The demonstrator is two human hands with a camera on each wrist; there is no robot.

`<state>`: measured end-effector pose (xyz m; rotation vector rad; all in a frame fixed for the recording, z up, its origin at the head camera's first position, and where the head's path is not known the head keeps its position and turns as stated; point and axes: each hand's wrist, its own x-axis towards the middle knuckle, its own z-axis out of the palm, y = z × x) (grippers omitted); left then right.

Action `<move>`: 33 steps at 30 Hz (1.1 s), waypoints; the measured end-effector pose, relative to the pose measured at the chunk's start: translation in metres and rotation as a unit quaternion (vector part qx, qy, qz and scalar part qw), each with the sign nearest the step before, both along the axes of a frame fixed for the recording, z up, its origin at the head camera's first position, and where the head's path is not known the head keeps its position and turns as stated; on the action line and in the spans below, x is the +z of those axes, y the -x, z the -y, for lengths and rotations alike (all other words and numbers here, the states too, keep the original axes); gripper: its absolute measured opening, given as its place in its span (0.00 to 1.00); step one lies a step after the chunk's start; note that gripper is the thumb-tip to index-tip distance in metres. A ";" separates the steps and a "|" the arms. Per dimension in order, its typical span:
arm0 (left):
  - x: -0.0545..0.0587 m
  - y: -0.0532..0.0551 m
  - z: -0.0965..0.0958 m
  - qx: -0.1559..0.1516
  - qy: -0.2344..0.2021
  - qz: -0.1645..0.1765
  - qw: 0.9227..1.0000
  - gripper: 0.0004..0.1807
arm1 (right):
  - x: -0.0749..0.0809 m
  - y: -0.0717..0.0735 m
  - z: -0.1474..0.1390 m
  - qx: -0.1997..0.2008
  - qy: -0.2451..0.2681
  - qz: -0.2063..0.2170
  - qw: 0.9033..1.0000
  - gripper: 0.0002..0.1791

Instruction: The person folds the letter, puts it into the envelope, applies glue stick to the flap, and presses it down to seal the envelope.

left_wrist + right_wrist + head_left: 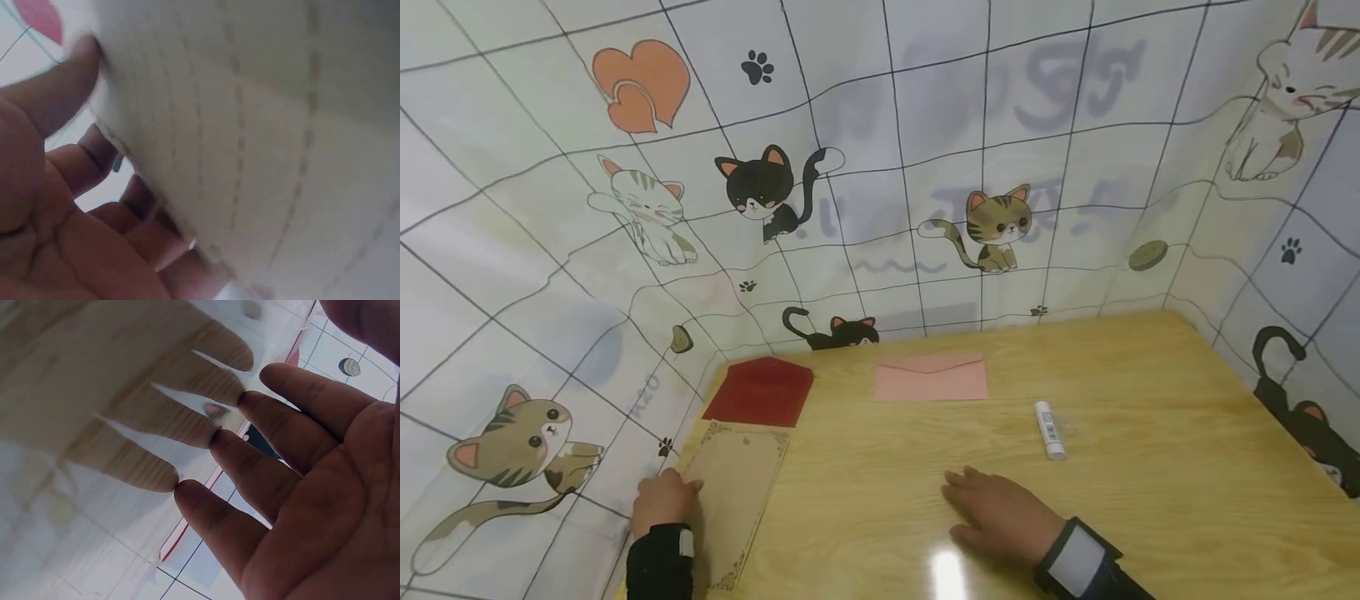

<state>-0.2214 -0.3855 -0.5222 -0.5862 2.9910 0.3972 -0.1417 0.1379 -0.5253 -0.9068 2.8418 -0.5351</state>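
Note:
A tan sheet of letter paper [737, 475] with an ornate border lies at the table's left side. At its left edge is my left hand [664, 502], thumb reaching over the sheet. The left wrist view shows dashed lines on the paper [250, 119], with the thumb at its edge and the fingertips of my left hand [94, 206] tucked behind that edge. My right hand [1003, 517] rests on the table with fingers extended and holds nothing. In the right wrist view, the fingertips of the right hand [300, 469] meet the glossy tabletop, which mirrors them.
A dark red envelope [760, 392] lies just beyond the letter paper. Farther right are a pink envelope [931, 377] and a white glue stick [1049, 431]. The wooden table [1150, 500] is bordered by cat-patterned sheets [880, 167] at the back and sides.

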 end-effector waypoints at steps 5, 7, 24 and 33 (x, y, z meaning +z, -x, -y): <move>0.016 0.000 -0.009 -0.028 -0.042 -0.041 0.998 0.23 | 0.005 0.004 -0.002 0.003 0.004 0.015 1.000 0.30; 0.025 0.000 -0.019 -0.047 -0.056 -0.075 0.995 0.23 | 0.007 0.008 -0.004 -0.003 0.013 0.023 1.000 0.31; 0.090 0.017 -0.233 -0.153 -0.519 -0.166 0.824 0.17 | 0.033 0.060 -0.004 -0.138 0.433 0.234 0.860 0.46; 0.070 0.025 -0.291 -0.212 -0.614 -0.078 0.756 0.21 | 0.040 0.068 -0.011 -0.173 0.590 0.259 0.745 0.31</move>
